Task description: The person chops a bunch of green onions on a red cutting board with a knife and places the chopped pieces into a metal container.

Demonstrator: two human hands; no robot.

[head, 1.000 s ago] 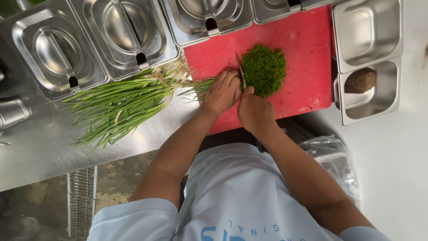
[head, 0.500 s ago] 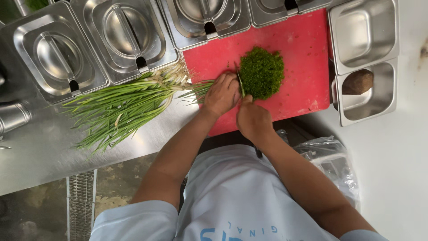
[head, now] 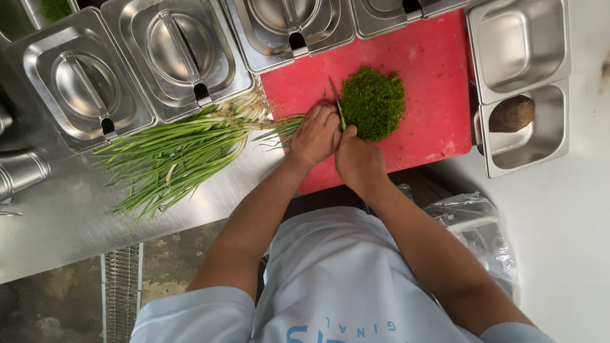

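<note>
Green chopped herb pile (head: pixel 373 103) just beyond right hand (head: pixel 357 159) (knife (head: pixel 337 101) between).

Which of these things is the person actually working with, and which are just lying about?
In use: left hand, right hand, knife, chopped greens, red board, green onions.
Lying about: lidded pans, open pans, plastic bag.
</note>
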